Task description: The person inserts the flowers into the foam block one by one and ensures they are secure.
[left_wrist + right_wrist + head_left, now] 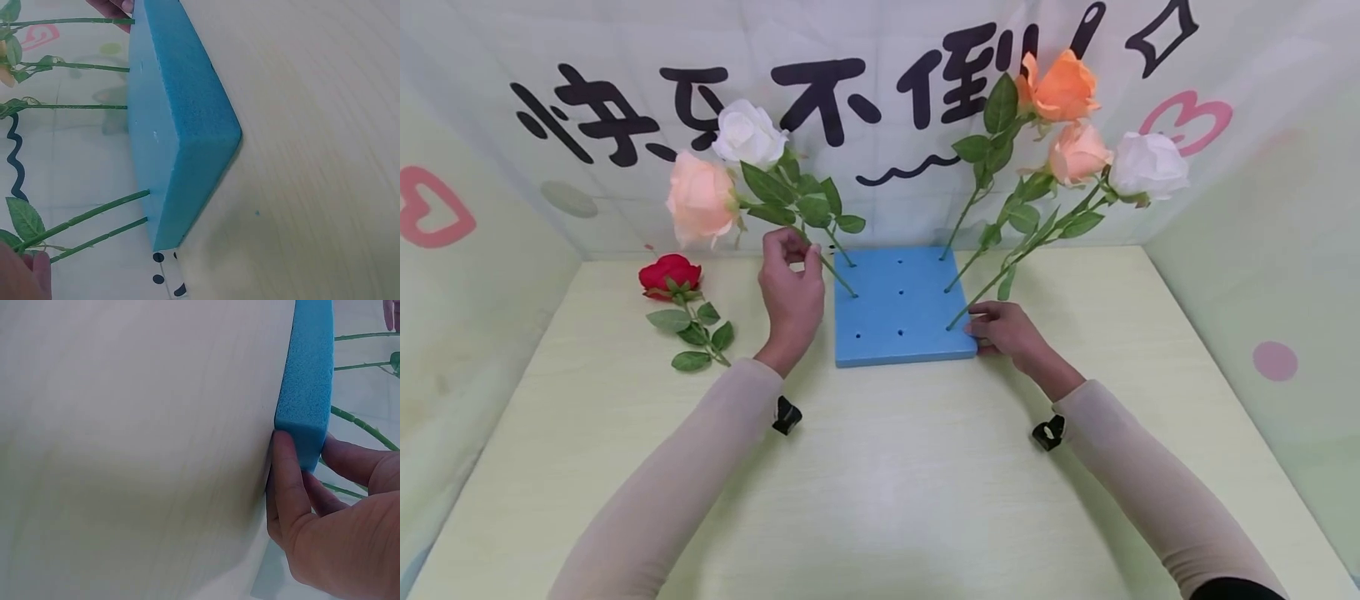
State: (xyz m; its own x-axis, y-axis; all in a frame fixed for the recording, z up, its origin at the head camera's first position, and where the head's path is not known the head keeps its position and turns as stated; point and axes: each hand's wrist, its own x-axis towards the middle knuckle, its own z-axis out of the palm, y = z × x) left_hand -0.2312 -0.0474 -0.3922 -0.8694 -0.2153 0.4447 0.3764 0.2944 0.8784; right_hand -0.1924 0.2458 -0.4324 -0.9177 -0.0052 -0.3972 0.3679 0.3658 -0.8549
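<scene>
Near the left edge of the blue foam board (880,312), my left hand (792,292) pinches the green stem of a peach rose (700,198). That stem slants down into a hole in the board's left column. Behind it a white rose (749,133) stands in another hole. My right hand (1009,332) grips the board's near right edge; in the right wrist view its thumb (353,459) lies at the top face and its fingers against the side. An orange rose (1060,87), a second peach rose (1078,152) and a second white rose (1150,167) lean outward from the right column.
A red rose (670,275) with a short leafy stem lies on the pale table (880,483) at the left. Close behind the board rises a white backdrop (880,200) with black lettering, and printed side panels flank the table. Several holes show in the board's top.
</scene>
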